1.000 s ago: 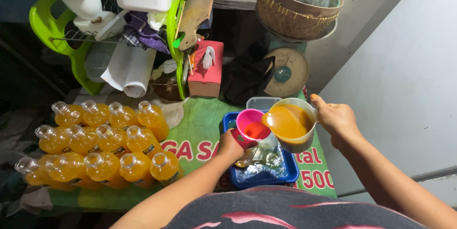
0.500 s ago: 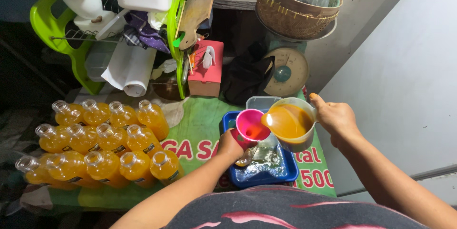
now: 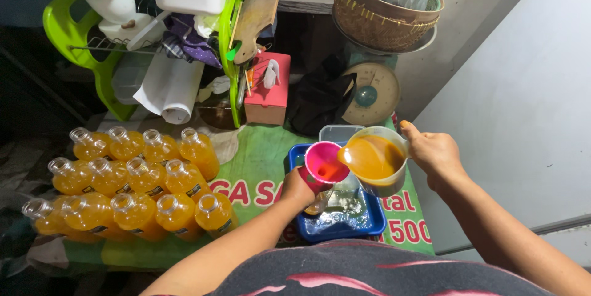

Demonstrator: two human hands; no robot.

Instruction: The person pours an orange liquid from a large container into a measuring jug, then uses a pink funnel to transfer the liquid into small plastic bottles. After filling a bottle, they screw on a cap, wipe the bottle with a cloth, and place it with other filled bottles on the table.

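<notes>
Little is changed from half a second ago: the measuring jug [image 3: 377, 160] is held at much the same tilt, and the pink funnel [image 3: 325, 162] has not shifted. The jug, filled with orange liquid, is gripped by its handle in the right hand [image 3: 434, 151]; its spout is pointed left, touching the funnel's rim, its long axis leaning that way. The funnel, mouth upward, is clasped by the left hand [image 3: 297, 188] over the blue tray [image 3: 340, 232] near the green mat's [image 3: 255, 160] right edge. Filled bottles [image 3: 132, 182] are crowded at its left edge.
</notes>
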